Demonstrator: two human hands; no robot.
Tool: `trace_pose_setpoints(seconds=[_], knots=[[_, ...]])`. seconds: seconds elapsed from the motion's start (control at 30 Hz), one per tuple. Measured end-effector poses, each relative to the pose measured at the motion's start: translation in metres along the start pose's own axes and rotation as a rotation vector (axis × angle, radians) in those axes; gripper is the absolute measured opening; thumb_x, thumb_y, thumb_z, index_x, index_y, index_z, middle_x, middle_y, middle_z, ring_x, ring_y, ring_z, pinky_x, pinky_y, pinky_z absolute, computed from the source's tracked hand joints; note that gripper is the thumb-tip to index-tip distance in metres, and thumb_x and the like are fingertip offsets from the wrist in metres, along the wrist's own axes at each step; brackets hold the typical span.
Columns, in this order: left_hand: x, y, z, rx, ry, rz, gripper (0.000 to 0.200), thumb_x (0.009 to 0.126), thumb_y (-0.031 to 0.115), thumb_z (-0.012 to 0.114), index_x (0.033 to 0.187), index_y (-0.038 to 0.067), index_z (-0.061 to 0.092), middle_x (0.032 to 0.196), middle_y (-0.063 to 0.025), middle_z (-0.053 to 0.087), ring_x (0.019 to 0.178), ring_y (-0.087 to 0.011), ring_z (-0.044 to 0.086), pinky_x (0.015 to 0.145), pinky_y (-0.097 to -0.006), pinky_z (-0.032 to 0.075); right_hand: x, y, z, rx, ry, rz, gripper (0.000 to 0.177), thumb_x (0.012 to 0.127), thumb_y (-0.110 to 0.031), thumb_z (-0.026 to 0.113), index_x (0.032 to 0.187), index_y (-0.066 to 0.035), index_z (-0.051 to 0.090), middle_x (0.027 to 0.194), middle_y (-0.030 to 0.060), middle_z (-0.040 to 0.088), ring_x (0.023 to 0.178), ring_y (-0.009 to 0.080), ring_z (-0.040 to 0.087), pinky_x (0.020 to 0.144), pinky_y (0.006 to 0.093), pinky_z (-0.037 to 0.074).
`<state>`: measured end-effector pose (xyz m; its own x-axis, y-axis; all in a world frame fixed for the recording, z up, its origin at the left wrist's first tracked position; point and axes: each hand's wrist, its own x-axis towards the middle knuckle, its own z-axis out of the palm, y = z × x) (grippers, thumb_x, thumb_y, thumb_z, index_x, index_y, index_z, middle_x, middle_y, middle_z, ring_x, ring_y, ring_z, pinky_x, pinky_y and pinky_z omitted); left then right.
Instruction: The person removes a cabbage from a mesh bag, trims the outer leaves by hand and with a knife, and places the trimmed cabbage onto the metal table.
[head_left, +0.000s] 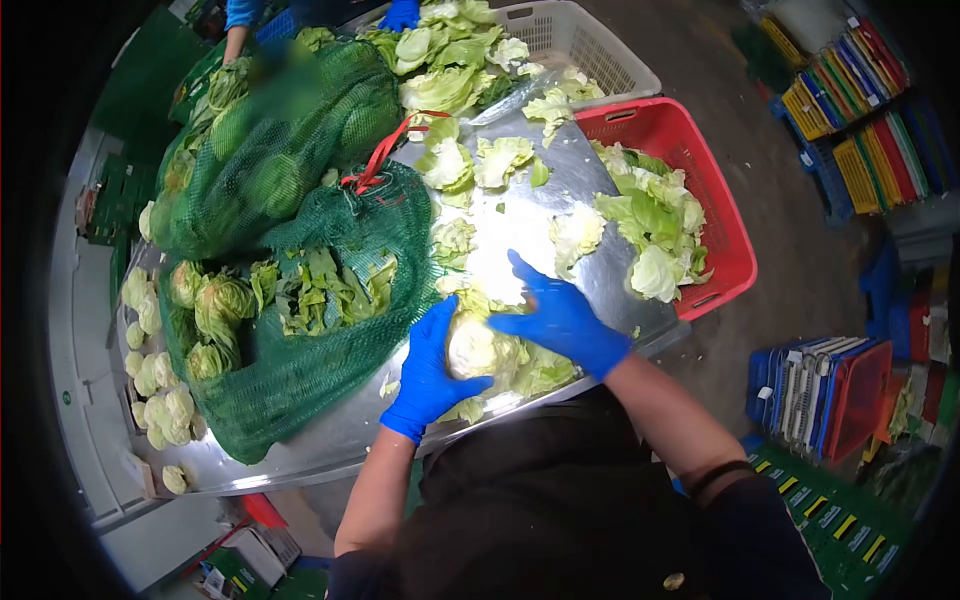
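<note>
Lettuce head point(478, 348) cradled between the hands on the bench point(320, 445): left hand point(430, 372) cupping its left flank, right hand point(560, 320) spread flat over its top; long axis unclear.

The pale round lettuce head point(478, 348) sits at the shiny steel table's point(608, 285) near edge, between the blue-gloved left hand point(428, 372) and right hand point(560, 318). The open green mesh sack point(300, 385) lies left of it. The red plastic crate point(735, 250) stands to the right, with the white plastic crate point(600, 50) behind.
</note>
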<state>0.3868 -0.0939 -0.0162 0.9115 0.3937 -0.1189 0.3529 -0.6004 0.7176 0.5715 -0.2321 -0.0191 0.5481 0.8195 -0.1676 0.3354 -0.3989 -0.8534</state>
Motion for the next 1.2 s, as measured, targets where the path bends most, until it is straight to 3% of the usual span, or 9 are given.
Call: trace_pose_setpoints(seconds=[0.07, 0.23, 0.37, 0.4, 0.53, 0.7, 0.9, 1.03, 1.2], knots=[[-0.004, -0.005, -0.001, -0.036, -0.007, 0.004, 0.113, 0.053, 0.032, 0.088, 0.145, 0.004, 0.027, 0.142, -0.0192, 0.036, 0.129, -0.0353, 0.036, 0.110, -0.0422, 0.028, 0.015, 0.007, 0.035, -0.040, 0.024, -0.073, 0.048, 0.075, -0.040, 0.073, 0.108, -0.006, 0.065, 0.075, 0.0153, 0.064, 0.068, 0.0298, 0.063, 0.065, 0.0374, 0.050], [-0.029, -0.017, -0.015, -0.064, -0.045, -0.018, 0.120, 0.052, 0.029, 0.089, 0.148, 0.002, 0.020, 0.148, -0.0179, 0.029, 0.133, -0.0338, 0.034, 0.112, -0.0405, 0.026, 0.032, 0.070, 0.027, -0.210, 0.217, 0.133, 0.021, 0.076, -0.026, 0.067, 0.076, -0.005, 0.062, 0.069, 0.0161, 0.063, 0.067, 0.0366, 0.063, 0.058, 0.0439, 0.049], [-0.031, -0.010, -0.006, -0.145, -0.016, -0.050, 0.121, 0.055, 0.029, 0.089, 0.148, 0.002, 0.016, 0.149, -0.0195, 0.027, 0.134, -0.0325, 0.033, 0.112, -0.0398, 0.026, 0.003, 0.021, 0.011, -0.122, 0.200, -0.001, 0.052, 0.077, -0.034, 0.073, 0.123, -0.014, 0.060, 0.064, 0.0118, 0.058, 0.056, 0.0240, 0.057, 0.055, 0.0374, 0.047], [-0.025, -0.003, -0.001, -0.227, 0.021, -0.107, 0.120, 0.056, 0.030, 0.089, 0.148, 0.001, 0.017, 0.148, -0.0201, 0.027, 0.134, -0.0317, 0.033, 0.112, -0.0395, 0.026, 0.000, 0.015, 0.011, -0.048, -0.016, 0.063, 0.072, 0.076, -0.038, 0.075, 0.139, -0.019, 0.046, 0.064, 0.0101, 0.053, 0.054, 0.0164, 0.049, 0.055, 0.0340, 0.045], [-0.008, 0.009, 0.018, -0.178, 0.242, -0.131, 0.112, 0.056, 0.039, 0.089, 0.142, -0.002, 0.029, 0.137, -0.0213, 0.040, 0.126, -0.0335, 0.042, 0.108, -0.0415, 0.033, 0.002, 0.017, 0.023, 0.603, -0.351, 0.417, 0.044, 0.087, -0.029, 0.069, 0.126, -0.012, 0.060, 0.076, -0.0031, 0.059, 0.050, 0.0055, 0.039, 0.046, 0.0233, 0.036], [-0.016, -0.004, 0.019, -0.303, 0.228, -0.112, 0.112, 0.056, 0.038, 0.090, 0.142, -0.001, 0.029, 0.137, -0.0201, 0.041, 0.125, -0.0321, 0.043, 0.106, -0.0423, 0.035, 0.010, 0.046, 0.029, 0.184, -0.437, 0.225, 0.044, 0.091, -0.044, 0.058, 0.122, -0.015, 0.063, 0.112, 0.0088, 0.066, 0.105, 0.0158, 0.060, 0.094, 0.0309, 0.044], [-0.021, -0.006, 0.022, 0.103, 0.181, -0.084, 0.118, 0.056, 0.042, 0.088, 0.143, -0.004, 0.023, 0.139, -0.0245, 0.034, 0.130, -0.0367, 0.035, 0.109, -0.0430, 0.030, 0.014, 0.035, 0.017, 0.311, -0.504, 0.185, 0.047, 0.085, -0.041, 0.068, 0.125, -0.017, 0.060, 0.090, 0.0007, 0.068, 0.052, 0.0072, 0.043, 0.049, 0.0245, 0.041], [-0.008, 0.007, 0.026, 0.071, 0.187, -0.182, 0.120, 0.054, 0.041, 0.088, 0.144, -0.004, 0.022, 0.133, -0.0259, 0.037, 0.122, -0.0382, 0.041, 0.104, -0.0451, 0.035, 0.023, 0.042, 0.019, 0.371, -0.495, 0.177, 0.040, 0.085, -0.033, 0.070, 0.121, -0.018, 0.063, 0.083, -0.0035, 0.064, 0.053, 0.0076, 0.043, 0.051, 0.0248, 0.041], [-0.018, -0.005, 0.024, -0.008, 0.212, -0.151, 0.121, 0.053, 0.041, 0.088, 0.144, -0.003, 0.022, 0.131, -0.0248, 0.039, 0.120, -0.0380, 0.042, 0.102, -0.0457, 0.036, 0.021, 0.058, 0.049, 0.039, -0.176, -0.323, 0.028, 0.087, -0.032, 0.064, 0.108, -0.015, 0.066, 0.088, 0.0072, 0.069, 0.066, 0.0269, 0.064, 0.063, 0.0392, 0.051]])
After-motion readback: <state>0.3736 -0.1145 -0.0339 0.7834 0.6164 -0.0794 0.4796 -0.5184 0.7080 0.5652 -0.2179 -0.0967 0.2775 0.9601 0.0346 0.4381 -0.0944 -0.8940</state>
